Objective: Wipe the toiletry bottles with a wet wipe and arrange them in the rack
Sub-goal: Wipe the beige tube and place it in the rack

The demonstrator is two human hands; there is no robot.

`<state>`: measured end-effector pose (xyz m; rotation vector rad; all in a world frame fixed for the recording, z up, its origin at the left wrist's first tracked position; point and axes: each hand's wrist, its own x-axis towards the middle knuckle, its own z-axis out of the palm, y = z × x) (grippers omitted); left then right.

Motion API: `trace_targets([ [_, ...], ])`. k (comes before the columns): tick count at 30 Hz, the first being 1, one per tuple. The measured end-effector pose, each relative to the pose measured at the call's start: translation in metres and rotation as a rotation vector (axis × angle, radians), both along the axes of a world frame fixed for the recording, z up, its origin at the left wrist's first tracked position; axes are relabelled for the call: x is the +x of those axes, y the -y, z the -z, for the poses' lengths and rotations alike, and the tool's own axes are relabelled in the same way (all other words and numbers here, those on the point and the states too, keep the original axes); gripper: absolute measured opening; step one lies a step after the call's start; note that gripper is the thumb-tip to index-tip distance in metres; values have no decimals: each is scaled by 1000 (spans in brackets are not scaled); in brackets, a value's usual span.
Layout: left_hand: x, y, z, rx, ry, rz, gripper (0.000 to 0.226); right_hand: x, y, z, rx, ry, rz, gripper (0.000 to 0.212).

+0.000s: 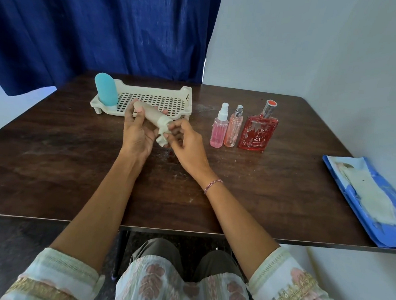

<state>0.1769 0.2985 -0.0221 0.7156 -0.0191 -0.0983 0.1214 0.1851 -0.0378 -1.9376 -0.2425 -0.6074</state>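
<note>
Left hand (136, 132) grips the beige bottle (151, 117) tilted above the table (75, 165), just in front of the rack (172, 95). Right hand (186, 141) pinches the wet wipe (163, 137) against its cap end, below the left hand's hold.

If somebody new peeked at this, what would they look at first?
Probably the two hands in the middle: the left hand holds a beige bottle while the right hand rubs its cap end with a wet wipe. Next, the bright red perfume bottle at right, and the teal bottle standing in the rack.
</note>
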Motion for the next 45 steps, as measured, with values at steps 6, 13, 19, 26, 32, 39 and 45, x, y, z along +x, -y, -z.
trace_targets([
  [6, -2, 0, -1, 126, 156, -105, 44, -1, 10, -3, -114, 69, 22, 15],
  [13, -3, -1, 3, 317, 238, -160, 50, 3, 18, 2, -379, -48, 37, 16],
  [19, -5, -2, 5, 439, 314, -178, 56, -2, 18, -1, -512, -121, 63, 23],
  [26, -9, -1, 7, 555, 409, -206, 55, -2, 20, -3, -331, 79, 196, 17],
  [32, -17, 0, 8, 629, 433, -208, 68, 1, 12, 1, -228, 107, 183, 29],
  [39, -22, 1, 12, 788, 434, -355, 65, 8, 1, -5, -183, 40, 200, 23],
  [45, -15, -4, -5, 762, 385, -396, 58, 21, -10, -32, -89, -27, 199, 25],
])
